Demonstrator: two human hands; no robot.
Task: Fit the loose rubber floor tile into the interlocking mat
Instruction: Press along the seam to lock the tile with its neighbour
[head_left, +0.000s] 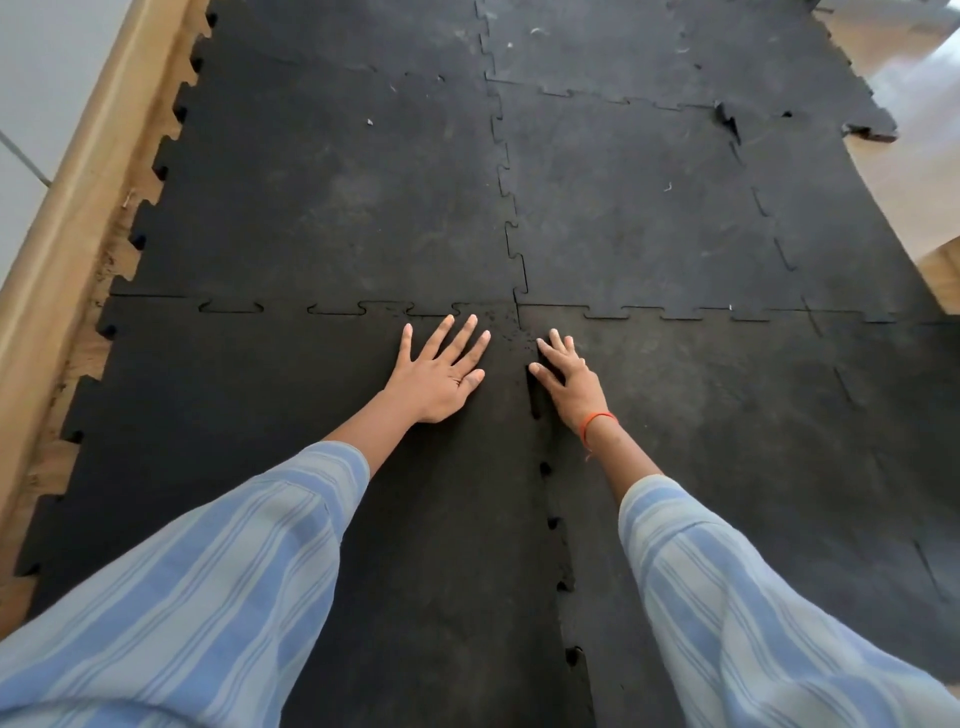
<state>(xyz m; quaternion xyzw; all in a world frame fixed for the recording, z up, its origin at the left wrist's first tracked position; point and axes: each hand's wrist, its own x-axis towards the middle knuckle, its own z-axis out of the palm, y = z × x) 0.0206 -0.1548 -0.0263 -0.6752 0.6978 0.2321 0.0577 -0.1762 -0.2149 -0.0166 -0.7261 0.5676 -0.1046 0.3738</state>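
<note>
Pressing: left hand (439, 371) flat on tile (260, 441); right hand (569, 382) fingers at seam (535, 400).

A pale wooden floor (914, 208) carries the black interlocking mat (332, 208), its toothed edge lying near the wooden skirting (67, 218).

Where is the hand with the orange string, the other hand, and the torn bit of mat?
right hand (571, 382): head view, back of the hand
left hand (439, 376): head view, back of the hand
torn mat edge (727, 120): head view, lifted flap at the seam
</note>
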